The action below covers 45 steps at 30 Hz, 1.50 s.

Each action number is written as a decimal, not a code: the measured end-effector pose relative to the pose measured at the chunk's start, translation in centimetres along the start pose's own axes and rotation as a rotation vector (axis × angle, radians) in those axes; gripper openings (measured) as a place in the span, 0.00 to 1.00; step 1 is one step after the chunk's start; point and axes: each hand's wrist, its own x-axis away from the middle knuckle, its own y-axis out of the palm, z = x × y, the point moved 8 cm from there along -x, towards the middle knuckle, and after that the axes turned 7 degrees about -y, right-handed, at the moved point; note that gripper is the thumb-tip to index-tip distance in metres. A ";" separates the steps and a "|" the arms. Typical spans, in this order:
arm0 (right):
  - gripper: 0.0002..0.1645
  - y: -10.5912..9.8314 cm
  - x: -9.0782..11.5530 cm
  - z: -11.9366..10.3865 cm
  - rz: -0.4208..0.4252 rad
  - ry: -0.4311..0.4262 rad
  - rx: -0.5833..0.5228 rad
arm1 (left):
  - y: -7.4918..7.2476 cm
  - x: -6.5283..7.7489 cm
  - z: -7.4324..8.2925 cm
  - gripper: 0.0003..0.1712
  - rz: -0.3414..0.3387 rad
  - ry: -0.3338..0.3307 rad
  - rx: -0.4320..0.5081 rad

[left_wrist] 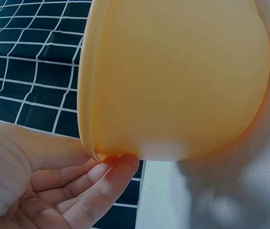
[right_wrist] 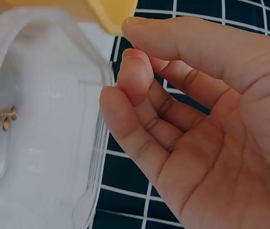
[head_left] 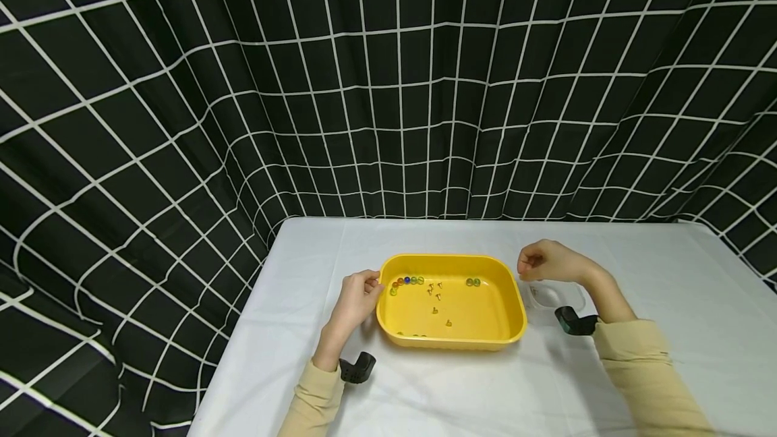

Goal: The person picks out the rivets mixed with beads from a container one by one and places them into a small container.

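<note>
A yellow tub (head_left: 473,326) stands on the table, with glass marbles (head_left: 414,280) along its far left and a pair (head_left: 473,282) at the far right. Small gold-coloured metal pieces (head_left: 438,297) with round heads are scattered between them. My left hand (head_left: 359,295) pinches the tub's left rim between thumb and fingertips, shown closely at the rim (left_wrist: 89,95) in the left wrist view. Fingers loosely bent, my right hand (head_left: 549,261) hovers beside a clear plastic container (right_wrist: 44,157); nothing shows between its fingertips. Inside that container lie a few gold-coloured pieces (right_wrist: 5,117).
A white cloth (head_left: 425,396) covers the table. Behind it and to the left hangs a black curtain (head_left: 376,106) with a white grid. The clear container sits just right of the tub, under my right hand and wrist.
</note>
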 end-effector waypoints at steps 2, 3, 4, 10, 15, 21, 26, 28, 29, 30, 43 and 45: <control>0.03 0.2 -0.3 -0.4 -0.004 -0.014 -0.010 | 0.0 0.0 0.0 0.14 0.002 0.002 -0.001; 0.03 0.2 -0.5 -0.6 -0.006 -0.018 -0.019 | 0.0 0.0 0.0 0.14 0.002 0.003 -0.002; 0.03 0.3 -0.6 -0.8 -0.008 -0.023 -0.028 | 0.0 0.0 -0.1 0.14 0.002 0.003 -0.002; 0.02 0.9 -1.4 -1.4 -0.025 -0.046 -0.057 | 0.0 0.0 -0.1 0.14 -0.001 0.011 0.006; 0.02 1.4 -2.1 -1.4 -0.030 -0.054 -0.029 | 0.0 0.1 -0.1 0.14 -0.001 0.010 0.003; 0.03 2.0 -2.7 -1.9 -0.040 -0.084 -0.012 | 0.0 0.0 -0.1 0.14 -0.002 0.002 0.001; 0.03 2.6 -3.3 -2.7 -0.059 -0.110 -0.008 | 0.0 -0.1 0.0 0.14 -0.003 0.001 0.001; 0.04 2.8 -3.5 -2.8 -0.064 -0.116 -0.009 | 0.0 -0.1 0.1 0.14 -0.004 0.002 0.002; 0.04 2.9 -3.6 -2.8 -0.067 -0.121 -0.007 | -0.1 -0.1 0.1 0.14 -0.005 0.003 0.004; 0.04 3.0 -3.7 -2.9 -0.067 -0.122 -0.002 | -0.1 0.0 0.1 0.14 -0.005 0.004 0.005; 0.05 4.6 -5.1 -3.5 -0.107 -0.100 0.019 | -0.1 -0.1 0.1 0.14 -0.002 0.004 -0.001; 0.05 4.8 -5.2 -3.5 -0.112 -0.094 0.028 | 0.0 -0.1 0.0 0.14 -0.004 -0.002 0.001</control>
